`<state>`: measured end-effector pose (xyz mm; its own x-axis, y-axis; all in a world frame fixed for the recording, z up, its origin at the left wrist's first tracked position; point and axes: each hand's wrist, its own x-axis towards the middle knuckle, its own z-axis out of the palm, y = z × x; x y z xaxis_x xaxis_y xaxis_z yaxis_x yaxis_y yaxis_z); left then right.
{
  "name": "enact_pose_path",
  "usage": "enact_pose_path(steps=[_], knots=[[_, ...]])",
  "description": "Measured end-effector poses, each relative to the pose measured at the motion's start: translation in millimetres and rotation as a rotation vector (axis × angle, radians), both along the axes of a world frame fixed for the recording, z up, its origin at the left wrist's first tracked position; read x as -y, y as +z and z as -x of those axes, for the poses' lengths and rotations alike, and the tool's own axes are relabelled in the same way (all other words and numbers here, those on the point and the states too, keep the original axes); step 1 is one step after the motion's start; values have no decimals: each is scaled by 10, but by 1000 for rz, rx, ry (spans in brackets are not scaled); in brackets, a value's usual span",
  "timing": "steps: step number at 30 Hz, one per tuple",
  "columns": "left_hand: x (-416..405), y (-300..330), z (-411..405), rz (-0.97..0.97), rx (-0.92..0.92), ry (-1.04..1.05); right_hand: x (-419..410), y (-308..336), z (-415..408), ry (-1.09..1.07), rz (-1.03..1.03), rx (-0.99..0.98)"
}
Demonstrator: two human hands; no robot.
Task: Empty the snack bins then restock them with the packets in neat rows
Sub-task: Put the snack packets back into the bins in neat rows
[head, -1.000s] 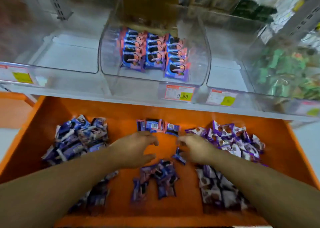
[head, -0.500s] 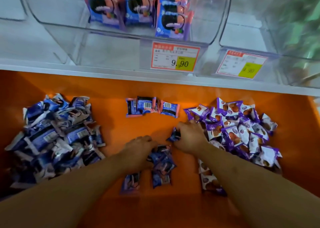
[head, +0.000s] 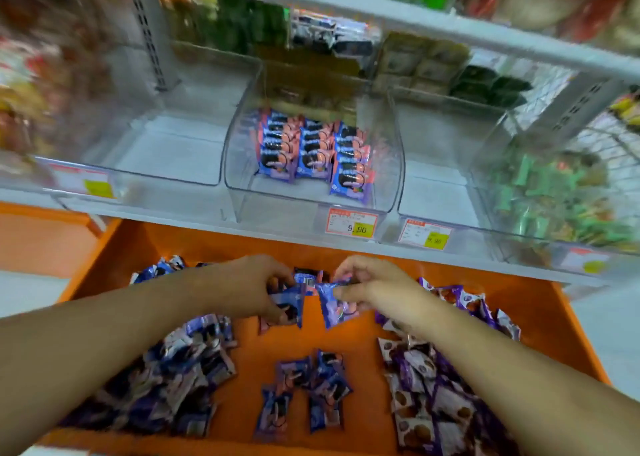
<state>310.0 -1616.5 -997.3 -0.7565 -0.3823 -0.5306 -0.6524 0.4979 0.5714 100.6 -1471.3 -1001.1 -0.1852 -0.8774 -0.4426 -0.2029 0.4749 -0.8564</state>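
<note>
Two hands work above the orange tray [head: 540,320], each pinching one small blue-and-pink cookie packet: the left hand [head: 249,287] holds its packet [head: 289,305] by the upper edge, the right hand [head: 374,291] holds its packet [head: 332,305] just beside it, the two nearly touching. Behind them a few more such packets [head: 308,277] lie partly hidden by the fingers. Near the camera, a loose cluster of about six blue packets [head: 308,390] sits mid-tray. A blue-and-white pile [head: 173,376] lies at left under the forearm, a purple-and-white pile [head: 436,396] at right. On the far shelf, the clear plastic middle bin [head: 277,199] holds three neat rows of blue-and-pink packets [head: 311,150]; the bare bins [head: 166,150] either side show no packets. Three price labels [head: 351,224] are readable on the fronts.
</note>
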Motion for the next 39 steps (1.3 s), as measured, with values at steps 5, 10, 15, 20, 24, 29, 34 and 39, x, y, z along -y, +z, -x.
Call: enact_pose_path(steps=[5,10,15,20,24,29,34,39], knots=[[-71,891,-318,-160,-223,193,-111,759,-137,-155,269,177],[-187,1316,-461,-52,-361,343,-221,1158,-291,-134,405,247],[-197,1365,-423,-73,-453,425,-149,1226,-350,-147,444,205],[-32,1290,-381,-74,-458,463,-50,1148,-284,-207,422,244],[118,1255,-353,-19,-469,458,133,1049,-252,-268,426,174],[296,1211,-370,62,-476,454,317,1136,-305,-345,418,397],[478,1138,-411,149,-492,486,679,1097,-227,-339,383,-192],[564,1127,-452,209,-495,481,1333,933,-30,-173,383,-503]])
